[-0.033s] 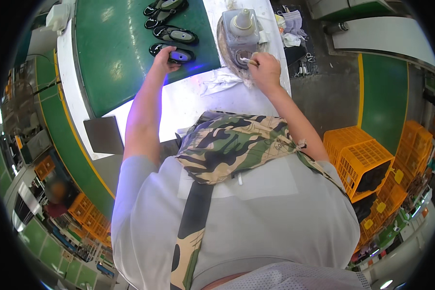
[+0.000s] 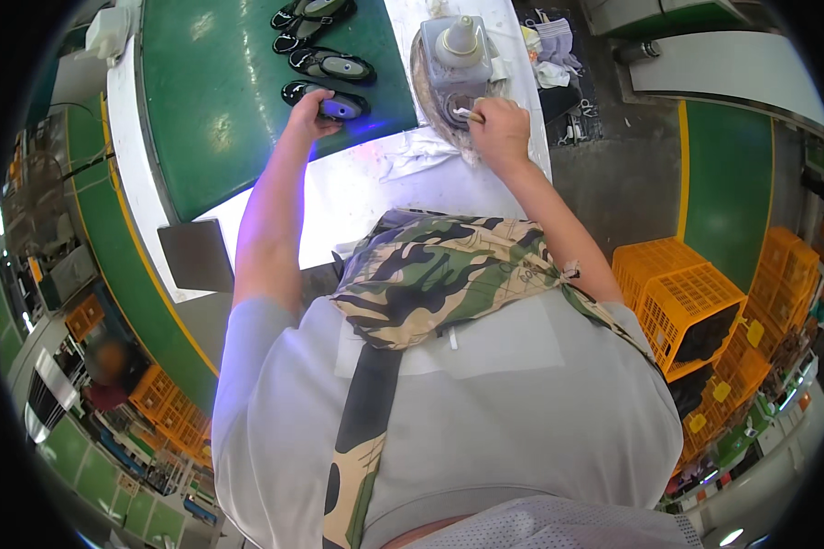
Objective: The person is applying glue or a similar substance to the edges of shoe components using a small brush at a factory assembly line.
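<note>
My left hand (image 2: 313, 116) is closed around the heel end of a black glossy shoe (image 2: 342, 107) lit blue-violet, at the near edge of the green mat (image 2: 211, 101). Farther back on the mat lie more black shoes (image 2: 343, 67), lined up one behind another. My right hand (image 2: 501, 133) grips a thin brush (image 2: 471, 115), its pale tip over a small round pot (image 2: 452, 107). Directly behind the pot stands a squarish translucent bottle (image 2: 458, 55) with a cone-shaped nozzle. A crumpled white cloth (image 2: 421, 154) rests on the white table (image 2: 357, 188) between my hands.
Orange crates (image 2: 677, 306) stand on the floor to my right, with dark items inside. A dark flat panel (image 2: 195, 256) juts out by the table's near left corner. Beyond the table's right edge are rags (image 2: 554, 55). More orange crates (image 2: 169, 412) are at the left.
</note>
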`<state>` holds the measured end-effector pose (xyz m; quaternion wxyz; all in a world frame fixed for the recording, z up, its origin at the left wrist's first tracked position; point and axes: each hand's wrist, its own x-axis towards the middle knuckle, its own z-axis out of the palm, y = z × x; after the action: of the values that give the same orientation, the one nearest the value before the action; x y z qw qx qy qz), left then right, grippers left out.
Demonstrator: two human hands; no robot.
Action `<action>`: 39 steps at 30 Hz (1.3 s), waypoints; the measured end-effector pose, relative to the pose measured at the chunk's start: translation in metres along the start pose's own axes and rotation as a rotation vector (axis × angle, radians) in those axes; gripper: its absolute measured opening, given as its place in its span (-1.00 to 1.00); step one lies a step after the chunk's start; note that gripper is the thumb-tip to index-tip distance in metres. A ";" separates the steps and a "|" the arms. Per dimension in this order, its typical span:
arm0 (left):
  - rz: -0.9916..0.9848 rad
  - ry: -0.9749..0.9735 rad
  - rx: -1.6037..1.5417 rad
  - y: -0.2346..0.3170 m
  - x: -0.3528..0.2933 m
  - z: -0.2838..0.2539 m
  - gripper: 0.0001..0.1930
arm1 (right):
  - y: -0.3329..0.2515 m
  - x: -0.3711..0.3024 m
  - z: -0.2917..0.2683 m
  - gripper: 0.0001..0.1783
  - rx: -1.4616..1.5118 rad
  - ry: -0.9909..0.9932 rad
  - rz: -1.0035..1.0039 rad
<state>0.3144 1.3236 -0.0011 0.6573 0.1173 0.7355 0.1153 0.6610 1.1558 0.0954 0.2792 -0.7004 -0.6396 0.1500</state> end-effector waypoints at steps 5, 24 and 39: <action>0.142 -0.168 -0.247 -0.036 -0.003 -0.018 -0.69 | 0.000 0.006 0.015 -0.96 -0.180 -0.001 -0.196; 0.918 -0.693 -0.885 -0.030 -0.101 -0.027 -0.55 | 0.016 0.004 0.019 -0.85 0.039 -0.161 0.224; 0.654 -0.686 -0.966 -0.106 -0.198 -0.033 -0.56 | 0.010 -0.010 0.012 -0.89 -0.151 0.129 -0.114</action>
<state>0.3010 1.1589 0.1542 0.7634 0.0568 0.2780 0.5803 0.6608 1.1478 0.0783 0.2743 -0.6901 -0.6685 0.0397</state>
